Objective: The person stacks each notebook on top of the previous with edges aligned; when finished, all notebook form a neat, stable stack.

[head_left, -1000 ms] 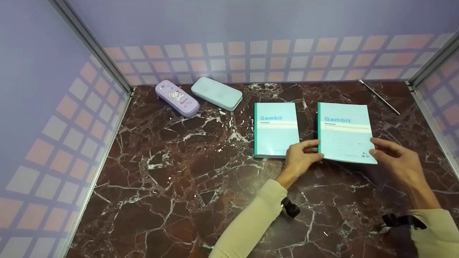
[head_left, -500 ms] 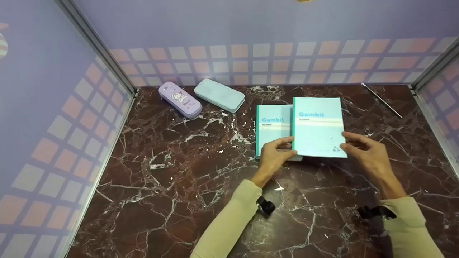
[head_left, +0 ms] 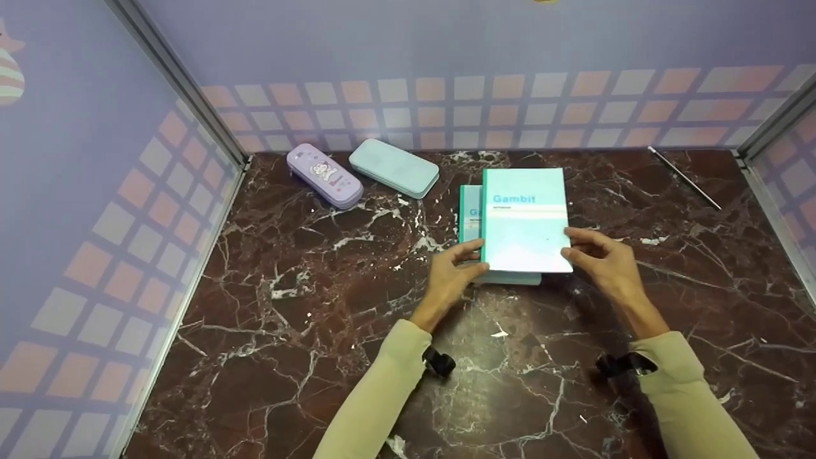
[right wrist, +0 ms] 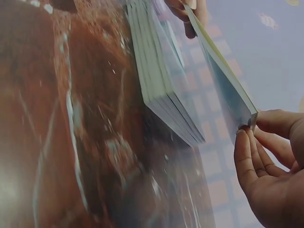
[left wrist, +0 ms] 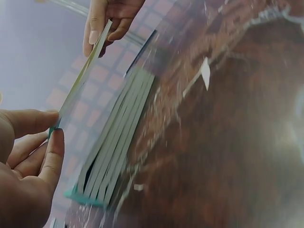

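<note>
A notebook (head_left: 526, 223) with a pale blue cover and green spine is held up by both hands. My left hand (head_left: 446, 280) pinches its spine edge near the lower corner, thumb on one face and fingers on the other. On the opposite edge, my right hand (head_left: 605, 264) pinches it the same way. Below it lies a stack of several notebooks (left wrist: 118, 137), page edges and green spines facing the left wrist view. Both wrist views show a gap between the held notebook and the stack (right wrist: 152, 61). From the head, the held one covers most of the stack's top cover.
A purple pencil case (head_left: 325, 175) and a pale mint case (head_left: 395, 167) lie at the back left of the marble-patterned table (head_left: 287, 357). A thin silver rod (head_left: 685, 178) lies at the back right. Tiled-pattern walls (head_left: 408, 51) close off the back and sides.
Both hands have carried the notebook leftward, from beside the stack to over it. The cases and the rod have stayed in place.
</note>
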Demonstrator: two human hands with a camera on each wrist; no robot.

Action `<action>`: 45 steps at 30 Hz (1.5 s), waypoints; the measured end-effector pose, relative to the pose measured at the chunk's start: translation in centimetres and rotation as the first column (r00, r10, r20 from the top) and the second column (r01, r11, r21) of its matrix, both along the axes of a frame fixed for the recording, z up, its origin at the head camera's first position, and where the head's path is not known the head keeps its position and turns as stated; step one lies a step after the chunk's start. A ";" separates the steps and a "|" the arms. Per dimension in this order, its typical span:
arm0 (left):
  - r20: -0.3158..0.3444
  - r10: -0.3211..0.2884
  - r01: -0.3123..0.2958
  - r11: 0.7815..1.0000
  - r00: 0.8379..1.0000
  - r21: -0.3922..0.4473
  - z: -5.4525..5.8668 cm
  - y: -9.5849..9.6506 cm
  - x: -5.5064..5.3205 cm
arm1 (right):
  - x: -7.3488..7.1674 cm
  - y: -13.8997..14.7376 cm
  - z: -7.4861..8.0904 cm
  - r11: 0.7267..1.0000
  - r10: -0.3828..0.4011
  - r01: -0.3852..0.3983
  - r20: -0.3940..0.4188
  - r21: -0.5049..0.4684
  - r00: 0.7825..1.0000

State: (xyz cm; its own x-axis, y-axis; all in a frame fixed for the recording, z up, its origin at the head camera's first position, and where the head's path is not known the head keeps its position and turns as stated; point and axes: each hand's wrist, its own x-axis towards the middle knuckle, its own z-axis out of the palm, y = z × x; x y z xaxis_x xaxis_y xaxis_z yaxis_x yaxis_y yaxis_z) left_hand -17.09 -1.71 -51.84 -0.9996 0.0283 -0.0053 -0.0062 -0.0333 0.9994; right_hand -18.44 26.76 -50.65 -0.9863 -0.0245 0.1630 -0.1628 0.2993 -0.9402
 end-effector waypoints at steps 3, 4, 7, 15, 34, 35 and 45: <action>-0.002 0.001 -0.001 1.000 1.000 -0.026 -0.3 -0.8 0.0 | -0.2 -1.1 -0.3 1.000 -0.002 0.003 0.023 -0.029 1.000; -0.002 0.002 -0.003 0.999 1.000 -0.037 -0.3 -1.1 0.0 | -0.3 -1.5 -0.4 0.999 -0.004 0.006 0.033 -0.037 0.999; -0.007 0.011 -0.012 0.997 1.000 -0.072 -0.5 -1.7 0.0 | -0.4 -2.2 -0.7 0.999 -0.002 0.004 0.057 -0.039 0.998; -0.015 0.050 -0.052 0.982 0.999 -0.184 -0.8 -3.0 0.2 | -0.6 -3.8 -1.4 1.000 0.024 -0.023 0.094 -0.016 0.995; -0.131 0.059 -0.102 0.931 0.990 -0.349 -1.7 -3.0 0.6 | -0.9 -4.1 -2.6 0.972 0.031 -0.034 0.012 0.231 0.999; -0.138 0.055 -0.101 0.928 0.989 -0.359 -1.7 -3.0 0.6 | -0.9 -4.0 -2.7 0.970 0.037 -0.038 0.009 0.240 0.999; -0.176 0.000 -0.071 0.917 0.984 -0.393 -1.9 -3.2 0.8 | -0.5 -3.2 -2.9 0.958 0.141 -0.137 0.002 0.252 0.990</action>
